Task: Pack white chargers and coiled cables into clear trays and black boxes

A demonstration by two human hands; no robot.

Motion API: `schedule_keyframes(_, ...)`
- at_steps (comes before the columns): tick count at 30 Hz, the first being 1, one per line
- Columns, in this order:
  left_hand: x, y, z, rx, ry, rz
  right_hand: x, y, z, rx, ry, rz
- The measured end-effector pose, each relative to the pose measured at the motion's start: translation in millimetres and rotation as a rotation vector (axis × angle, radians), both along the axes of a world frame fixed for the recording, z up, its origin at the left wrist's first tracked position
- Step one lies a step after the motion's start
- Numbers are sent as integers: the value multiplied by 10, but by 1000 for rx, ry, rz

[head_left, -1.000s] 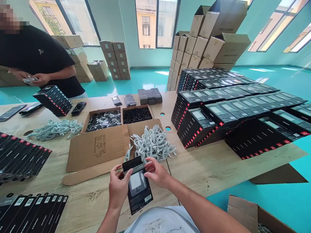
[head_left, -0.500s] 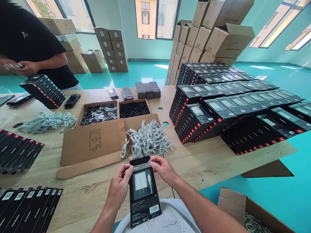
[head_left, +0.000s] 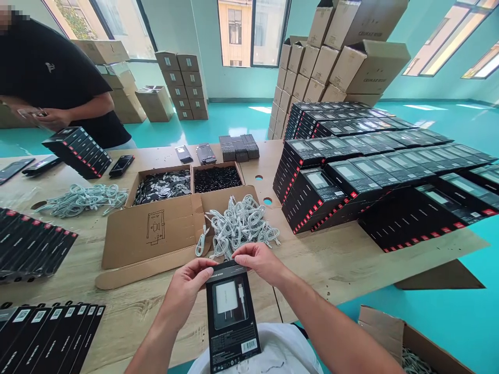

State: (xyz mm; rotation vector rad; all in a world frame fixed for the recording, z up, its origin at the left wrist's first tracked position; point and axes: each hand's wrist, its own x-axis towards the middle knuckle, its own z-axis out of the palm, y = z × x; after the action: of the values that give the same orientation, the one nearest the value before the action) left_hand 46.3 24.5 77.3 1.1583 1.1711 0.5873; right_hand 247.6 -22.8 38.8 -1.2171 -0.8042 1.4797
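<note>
Between my hands, over my lap, is a black charger box with a clear window that shows a white plug charger and a cable end. My left hand pinches its upper left corner, thumb on the front. At the upper right corner my right hand has its thumb and fingers closed on the top edge, where the flap lies folded down. Just beyond the box lies a heap of coiled white cables, with one single coiled cable to its left.
Stacked black boxes cover the right side. A cardboard carton holds black and silvery small parts. More black boxes stand at left, near another cable pile. A co-worker stands across the table. An open carton sits low right.
The box's raised top flap has come down, and its top now looks closed. My right hand has shifted slightly left along the top edge. The view has tilted a little.
</note>
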Motion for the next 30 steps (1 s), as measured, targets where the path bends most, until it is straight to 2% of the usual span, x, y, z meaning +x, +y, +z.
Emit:
schedule_keyframes(3, 3, 30, 35, -50, -29, 8, 26, 46, 85, -39, 30, 51)
schedule_keyframes(6, -1, 16, 41, -23, -29, 28, 45, 36, 118, -3, 21, 94)
schedule_keyframes(11, -88, -32, -41, 4, -9, 38, 53, -120, 68, -33, 63, 181)
schedule_keyframes(13, -141, -109, -88, 24, -3, 48, 17, -198, 42, -29, 57, 164)
schedule_keyframes(16, -169, -350, -167, 185, 71, 92, -92, -250, 3, -3, -13, 16)
schedule_keyframes(19, -120, -592, -311, 440, 362, 73, -277, -180, -28, 21, -60, -135)
schedule_keyframes(22, -192, -663, -404, 670, 660, 116, -523, -98, 21, 89, -25, -98)
schedule_keyframes(23, -288, -642, -384, 732, 728, 141, -595, -86, 51, 110, -4, -54)
schedule_keyframes(25, -619, -534, -253, 838, 838, 195, -683, -81, 100, 143, 2, 21)
schedule_keyframes(27, -1112, -354, -39, 912, 987, 266, -673, -89, 97, 167, -65, 38)
schedule_keyframes(30, -1985, -59, 260, 878, 1314, 363, -516, -108, -14, 179, -185, 22)
